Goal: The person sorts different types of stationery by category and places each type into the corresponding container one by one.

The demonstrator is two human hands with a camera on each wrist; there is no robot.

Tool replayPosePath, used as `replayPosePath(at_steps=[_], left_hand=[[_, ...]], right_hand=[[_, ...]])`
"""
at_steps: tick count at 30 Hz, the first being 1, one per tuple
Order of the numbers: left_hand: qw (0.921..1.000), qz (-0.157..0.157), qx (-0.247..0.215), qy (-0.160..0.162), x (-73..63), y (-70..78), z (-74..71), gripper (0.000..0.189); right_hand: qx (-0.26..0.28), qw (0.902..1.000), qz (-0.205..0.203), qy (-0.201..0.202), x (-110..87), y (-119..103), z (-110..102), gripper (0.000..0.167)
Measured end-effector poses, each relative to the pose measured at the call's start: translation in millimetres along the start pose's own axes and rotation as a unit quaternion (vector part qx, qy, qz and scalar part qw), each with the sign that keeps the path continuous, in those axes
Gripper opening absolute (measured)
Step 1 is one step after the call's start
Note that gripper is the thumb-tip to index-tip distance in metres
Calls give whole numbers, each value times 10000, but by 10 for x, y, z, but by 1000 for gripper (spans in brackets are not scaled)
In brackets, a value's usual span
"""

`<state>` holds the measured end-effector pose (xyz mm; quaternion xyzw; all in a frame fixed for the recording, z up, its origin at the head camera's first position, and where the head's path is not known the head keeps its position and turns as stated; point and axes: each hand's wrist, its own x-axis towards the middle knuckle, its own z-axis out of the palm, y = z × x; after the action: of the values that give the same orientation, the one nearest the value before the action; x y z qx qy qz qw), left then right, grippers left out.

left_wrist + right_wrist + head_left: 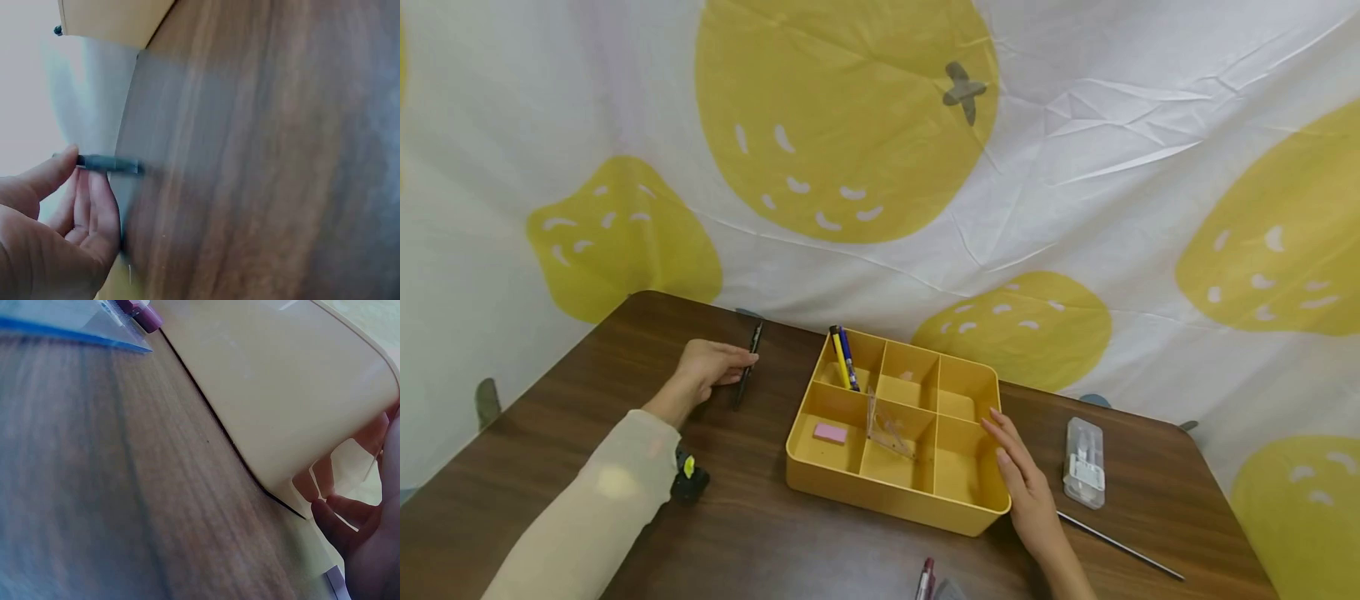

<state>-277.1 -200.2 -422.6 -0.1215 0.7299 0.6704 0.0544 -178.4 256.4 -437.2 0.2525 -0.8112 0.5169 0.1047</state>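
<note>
My left hand [713, 368] pinches a black pen [746, 377] between thumb and fingers, left of the yellow divided organizer box [895, 502]. The left wrist view shows the dark pen [111, 164] blurred, its end jutting past the thumb. My right hand [1028, 492] rests against the box's right side, fingers fairly straight along the rim; the right wrist view has the fingertips at the outer wall [275, 394]. A yellow marker [840, 358] and a blue pen [850, 360] lean in the back left compartment. A pink eraser [831, 432] lies in front of them, beside clear set squares [887, 433] in the front middle one.
Right of the box lie a clear plastic case [1084, 462] and a thin dark rod [1120, 546]. A maroon pen [926, 578] is at the near edge of view, and a blue-edged clear item [75, 328] sits by it. Behind the table [737, 517] hangs a lemon-patterned cloth [865, 275].
</note>
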Motion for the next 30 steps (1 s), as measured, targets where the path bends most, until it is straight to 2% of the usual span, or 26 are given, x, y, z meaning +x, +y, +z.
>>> replayPosePath(at_steps=[4,8,16,19,24,30], left_hand=[[9987,59,-461,-222,-5,-8,24,44],[9967,170,-687,-395,1,-20,45,44],[9958,457,-751,-247,-10,-7,83,40],[9943,560,-887,-191,-19,9,83,41],[9882,645,-1388,-105,-39,61,88,44],[9809,780,-1781,32,-79,146,96,45]], right_hand=[[28,10000,54,9,18,-160,12,39],[23,10000,33,1,23,-229,23,39],[-2,10000,-63,16,-7,47,3,42],[2,10000,-91,25,-3,-20,7,41],[-7,10000,-51,66,12,-231,20,39],[-6,9999,-131,57,13,-254,25,40]])
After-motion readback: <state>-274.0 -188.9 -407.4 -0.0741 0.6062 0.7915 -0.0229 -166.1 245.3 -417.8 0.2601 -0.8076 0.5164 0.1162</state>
